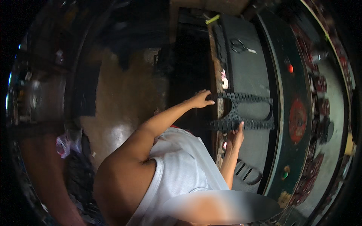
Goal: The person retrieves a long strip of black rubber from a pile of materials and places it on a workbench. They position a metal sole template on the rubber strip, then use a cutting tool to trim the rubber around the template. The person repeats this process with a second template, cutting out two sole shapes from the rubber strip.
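A black, ribbed, rubber-looking piece (233, 113) with large rounded cut-outs lies across the grey bench top (252, 71), its left end reaching over the bench's edge. My left hand (201, 99) is at the left end of its far strip, thumb and fingers curled about it; the dark background partly hides the grip. On the near strip, my right hand (236, 137) presses its thumb on top, with the other fingers mostly out of sight beneath. Closer to me on the bench, partly behind my right forearm, rests a black slotted oval piece (249, 173).
Dark-handled scissors (238, 46) lie at the bench's far end, and a small pink-and-white item (224, 80) sits on its left edge. Right of the bench stands a dark green panel (292, 86), with dark red objects (322, 107) beyond. A plastic bag (69, 143) is at the left.
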The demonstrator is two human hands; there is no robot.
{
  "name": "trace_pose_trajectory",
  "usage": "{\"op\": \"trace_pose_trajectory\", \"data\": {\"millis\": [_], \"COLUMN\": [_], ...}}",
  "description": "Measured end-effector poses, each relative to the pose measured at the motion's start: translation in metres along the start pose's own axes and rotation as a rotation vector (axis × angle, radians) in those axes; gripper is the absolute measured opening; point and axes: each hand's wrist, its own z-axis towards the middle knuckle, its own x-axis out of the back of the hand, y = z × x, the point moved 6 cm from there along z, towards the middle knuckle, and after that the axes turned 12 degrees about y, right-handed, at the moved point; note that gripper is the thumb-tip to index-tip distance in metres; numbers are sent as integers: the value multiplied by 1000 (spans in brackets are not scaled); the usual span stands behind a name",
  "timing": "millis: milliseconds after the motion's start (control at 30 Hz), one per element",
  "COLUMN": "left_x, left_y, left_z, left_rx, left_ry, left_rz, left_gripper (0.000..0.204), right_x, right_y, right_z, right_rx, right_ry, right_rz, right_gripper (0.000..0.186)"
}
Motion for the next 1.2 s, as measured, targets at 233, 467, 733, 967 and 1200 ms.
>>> {"op": "trace_pose_trajectory", "data": {"millis": [233, 467, 733, 967, 1200], "left_x": [66, 180, 381, 496, 580], "left_y": [11, 46, -20, -50, -34], "left_z": [6, 13, -74, -240, -430], "left_rx": [-210, -50, -270, -65, 329], "left_ry": [-155, -215, 600, 1118, 1491], "left_rz": [-39, -301, -83, 168, 306], "left_gripper": [61, 55, 59, 53, 45], "right_x": [-81, -158, -259, -399, -534], "right_y": [-33, -30, 33, 79, 206], "right_z": [-66, -170, -195, -276, -340], "right_rx": [349, 866, 1124, 1673, 1091], "right_ry": [48, 109, -81, -635, -1230], "right_rz": [76, 177, -99, -144, -498], "right_gripper": [39, 51, 58, 48, 53]}}
